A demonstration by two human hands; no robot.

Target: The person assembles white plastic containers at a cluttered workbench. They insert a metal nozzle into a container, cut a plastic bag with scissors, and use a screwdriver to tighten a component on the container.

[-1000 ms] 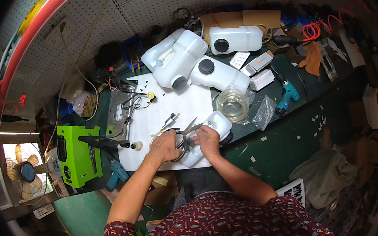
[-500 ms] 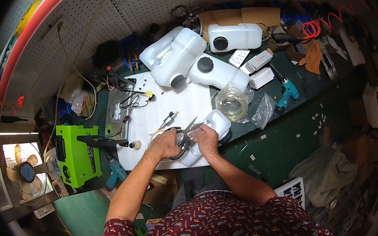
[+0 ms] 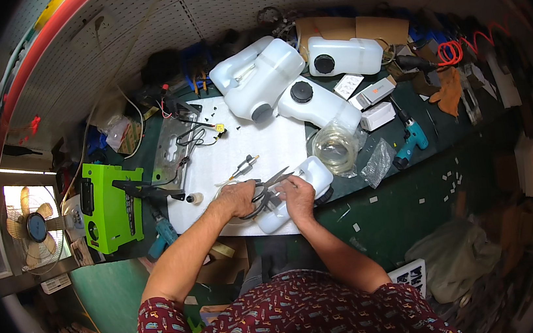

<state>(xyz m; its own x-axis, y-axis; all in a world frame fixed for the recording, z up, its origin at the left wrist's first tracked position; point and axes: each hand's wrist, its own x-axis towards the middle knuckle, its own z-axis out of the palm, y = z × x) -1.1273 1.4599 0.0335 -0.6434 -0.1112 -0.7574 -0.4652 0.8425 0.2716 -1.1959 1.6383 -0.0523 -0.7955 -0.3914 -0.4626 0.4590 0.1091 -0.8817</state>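
My left hand [image 3: 236,200] is closed on black-handled scissors [image 3: 274,179], whose blades stand slightly apart and point away to the right. Beneath them, a translucent white plastic tank [image 3: 274,219] lies at the near edge of a white sheet [image 3: 264,142]. On its right part, my right hand [image 3: 300,198] has its fingers curled together close to the blades. Whatever those fingers pinch is too small to make out. Just beyond the scissors lies a small metal cylinder fitting [image 3: 244,166]. The tank's dark cap [image 3: 326,196] shows partly beyond my right hand.
Several more white tanks [image 3: 272,74] with black caps stand at the back. Coiled clear tubing [image 3: 334,151], a plastic bag [image 3: 378,163] and a teal power drill [image 3: 412,140] lie to the right. A lime-green machine [image 3: 112,207] and another drill [image 3: 164,234] are on the left.
The whole view has shifted a little to the right. My right fingers have curled in more over the tank. The scissors remain in my left hand beside them.
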